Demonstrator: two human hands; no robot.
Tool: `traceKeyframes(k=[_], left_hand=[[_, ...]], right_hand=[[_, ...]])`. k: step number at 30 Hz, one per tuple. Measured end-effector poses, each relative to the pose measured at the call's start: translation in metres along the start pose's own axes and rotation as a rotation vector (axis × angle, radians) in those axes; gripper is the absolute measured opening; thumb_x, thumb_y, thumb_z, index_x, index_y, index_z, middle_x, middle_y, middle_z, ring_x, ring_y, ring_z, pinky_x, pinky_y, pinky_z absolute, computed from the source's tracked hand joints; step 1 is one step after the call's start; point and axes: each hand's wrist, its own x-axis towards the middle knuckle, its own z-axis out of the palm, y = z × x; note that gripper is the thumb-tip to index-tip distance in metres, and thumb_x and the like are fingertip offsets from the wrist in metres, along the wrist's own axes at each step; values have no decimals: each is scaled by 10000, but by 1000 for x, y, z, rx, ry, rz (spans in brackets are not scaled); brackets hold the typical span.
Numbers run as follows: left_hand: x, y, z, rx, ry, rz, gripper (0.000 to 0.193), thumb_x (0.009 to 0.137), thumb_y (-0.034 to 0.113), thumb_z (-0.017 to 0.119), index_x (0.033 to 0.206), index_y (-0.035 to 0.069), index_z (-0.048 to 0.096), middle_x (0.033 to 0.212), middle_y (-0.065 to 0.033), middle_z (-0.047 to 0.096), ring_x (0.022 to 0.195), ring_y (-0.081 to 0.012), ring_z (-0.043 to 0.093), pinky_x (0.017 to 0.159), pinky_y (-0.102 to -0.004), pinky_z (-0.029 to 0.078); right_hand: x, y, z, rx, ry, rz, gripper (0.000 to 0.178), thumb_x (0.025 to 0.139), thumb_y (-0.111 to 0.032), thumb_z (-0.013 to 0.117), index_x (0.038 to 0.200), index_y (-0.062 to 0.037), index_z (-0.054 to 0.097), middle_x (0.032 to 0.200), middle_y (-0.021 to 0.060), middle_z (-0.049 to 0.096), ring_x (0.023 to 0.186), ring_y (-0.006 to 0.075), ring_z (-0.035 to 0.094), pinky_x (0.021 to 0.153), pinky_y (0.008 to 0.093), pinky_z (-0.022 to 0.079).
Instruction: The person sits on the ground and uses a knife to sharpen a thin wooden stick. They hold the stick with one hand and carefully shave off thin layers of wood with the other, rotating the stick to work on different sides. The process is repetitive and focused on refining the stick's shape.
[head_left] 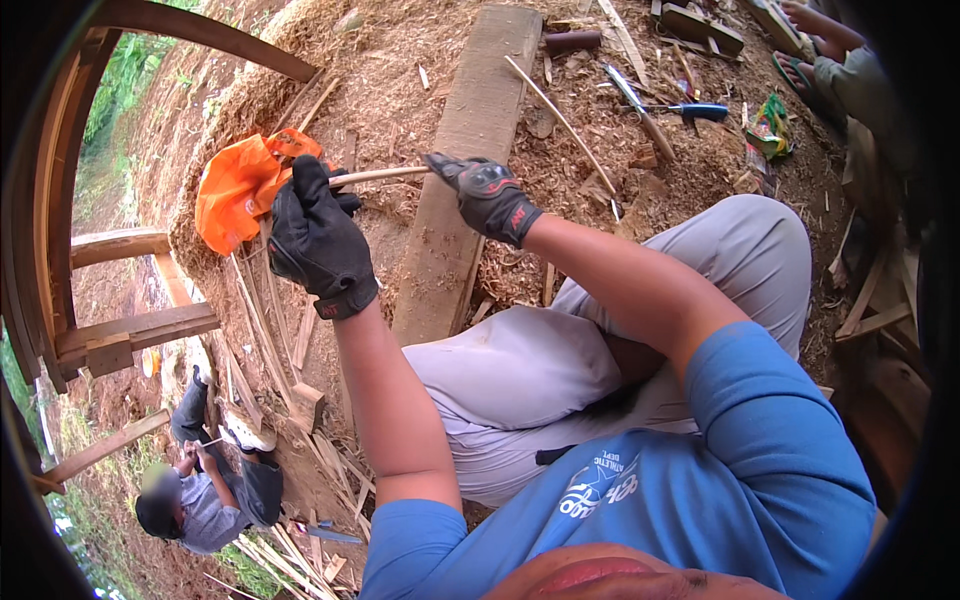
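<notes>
My left hand [315,240], in a black glove, is closed around one end of a thin, pale wooden stick [385,175]. The stick runs to the right, roughly level, above a wide wooden plank [478,95]. At its other end my right hand [490,195], in a dark grey glove with red trim, pinches the tip with fingers pressed together. Whether anything else lies in those fingers is hidden. An orange cloth or bag [232,195] lies just beyond my left hand, partly behind it.
Wood shavings cover the ground. At the right lie a long blade [627,90], a blue-handled tool [703,111], a thin stick [565,120] and a colourful wrapper [770,130]. A wooden frame [140,335] stands left. One person [215,490] sits lower left, another [865,85] upper right.
</notes>
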Motion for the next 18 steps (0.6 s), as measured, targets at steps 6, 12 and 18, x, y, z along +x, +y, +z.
traceKeyframes(k=[6, 12, 18], left_hand=[[-7, 5, -2, 49, 18, 1, 492, 1076, 434, 582, 880, 13, 744, 683, -62, 717, 493, -140, 654, 486, -285, 499], [-1, 4, -8, 96, -26, -66, 476, 1055, 440, 622, 894, 9, 744, 654, -67, 708, 501, -144, 659, 486, -286, 504], [1, 3, 0, -58, 14, -70, 500, 1047, 460, 630, 892, -4, 734, 697, -79, 731, 501, -137, 658, 486, -280, 507]], right_hand=[[0, -10, -4, 23, 75, -137, 587, 972, -2, 363, 1530, -107, 510, 1465, 204, 602, 1264, 350, 647, 1101, 442, 495], [7, -45, -8, 125, 208, -296, 659, 861, 25, 490, 1508, -94, 529, 1467, 172, 609, 1274, 311, 643, 1104, 440, 482], [3, -40, -2, 31, 164, -216, 651, 909, 2, 451, 1555, -80, 455, 1497, 201, 577, 1338, 324, 603, 1146, 446, 447]])
